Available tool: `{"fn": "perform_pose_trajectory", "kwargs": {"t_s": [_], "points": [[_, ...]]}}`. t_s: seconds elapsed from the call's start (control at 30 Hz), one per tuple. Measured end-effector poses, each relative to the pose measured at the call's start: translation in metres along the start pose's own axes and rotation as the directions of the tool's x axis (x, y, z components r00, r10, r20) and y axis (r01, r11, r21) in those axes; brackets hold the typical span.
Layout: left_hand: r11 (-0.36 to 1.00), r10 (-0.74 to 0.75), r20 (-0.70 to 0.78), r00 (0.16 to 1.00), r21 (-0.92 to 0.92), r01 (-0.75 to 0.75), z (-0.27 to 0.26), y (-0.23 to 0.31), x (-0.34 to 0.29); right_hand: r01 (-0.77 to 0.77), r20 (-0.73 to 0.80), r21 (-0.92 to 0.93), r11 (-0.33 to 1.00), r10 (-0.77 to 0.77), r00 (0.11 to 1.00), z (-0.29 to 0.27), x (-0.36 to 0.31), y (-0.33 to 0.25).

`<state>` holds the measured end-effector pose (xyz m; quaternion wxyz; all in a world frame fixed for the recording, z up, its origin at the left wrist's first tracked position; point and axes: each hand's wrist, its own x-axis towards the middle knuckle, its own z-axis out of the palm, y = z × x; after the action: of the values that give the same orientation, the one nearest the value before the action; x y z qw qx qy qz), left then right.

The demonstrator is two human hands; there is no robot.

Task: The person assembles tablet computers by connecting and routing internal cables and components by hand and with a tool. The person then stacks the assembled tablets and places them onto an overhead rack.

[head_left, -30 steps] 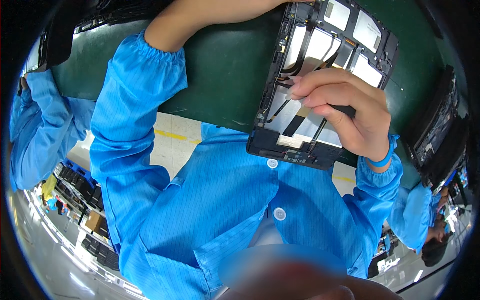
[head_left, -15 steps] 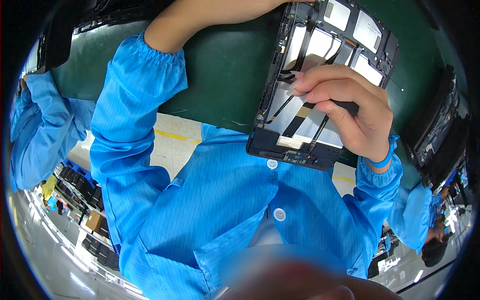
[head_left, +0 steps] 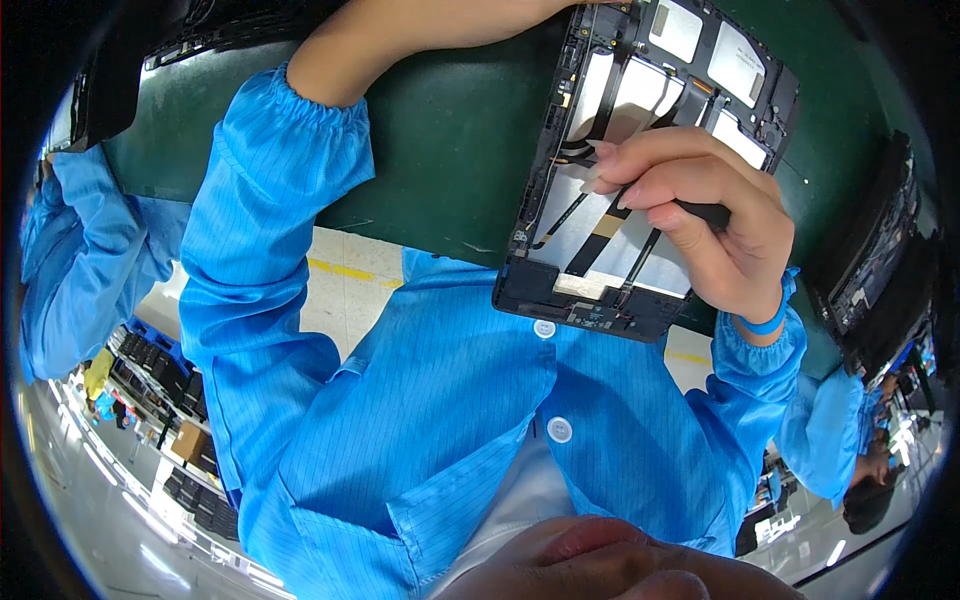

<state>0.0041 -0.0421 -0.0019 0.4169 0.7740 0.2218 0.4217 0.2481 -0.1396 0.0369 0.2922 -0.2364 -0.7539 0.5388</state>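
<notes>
An opened tablet (head_left: 655,270), its black frame, silver plates, ribbon cables and small boards exposed, lies tilted on the green table near my chest. My right hand (head_left: 715,215) is over its middle, fingers closed in a pinch around a black tool (head_left: 708,213) that looks like tweezers. The tool's tip is hidden by the fingers, close to the dark cables (head_left: 603,115) on the tablet's left side. My left hand (head_left: 480,18) reaches across to the tablet's far edge at the top of the picture. Its fingers are cut off by the frame, so their grip is hidden.
The green table (head_left: 440,150) runs under the tablet. Black device parts stand at the far left (head_left: 110,90) and right (head_left: 868,250) edges. Blue-sleeved people (head_left: 90,250) sit on both sides. Shelves with dark stacked items (head_left: 160,375) are at lower left.
My right hand has shifted slightly to the right with the tool still in its fingers. The tablet and my left arm have barely moved.
</notes>
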Motion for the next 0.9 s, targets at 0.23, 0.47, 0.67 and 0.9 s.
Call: {"fn": "perform_pose_trajectory", "kwargs": {"t_s": [0.23,0.47,0.67,0.9], "points": [[1.0,0.029,-0.022,0.999,-0.005,-0.03,-0.002,0.003,-0.001,0.011,0.014,-0.026,1.0,-0.01,1.0,0.001,0.003,-0.002],[1.0,0.02,-0.025,0.999,0.009,-0.02,-0.001,0.002,-0.002,0.003,-0.019,-0.069,0.998,-0.005,1.0,0.003,0.003,-0.002],[0.997,-0.029,0.002,1.0,0.076,0.028,-0.001,0.004,0.001,-0.007,-0.045,-0.028,1.0,0.006,0.999,0.0,0.001,-0.001],[0.994,-0.003,0.006,1.0,0.108,0.002,-0.003,0.004,0.0,0.004,-0.055,-0.086,0.996,-0.008,0.998,0.003,0.003,-0.002]]}}
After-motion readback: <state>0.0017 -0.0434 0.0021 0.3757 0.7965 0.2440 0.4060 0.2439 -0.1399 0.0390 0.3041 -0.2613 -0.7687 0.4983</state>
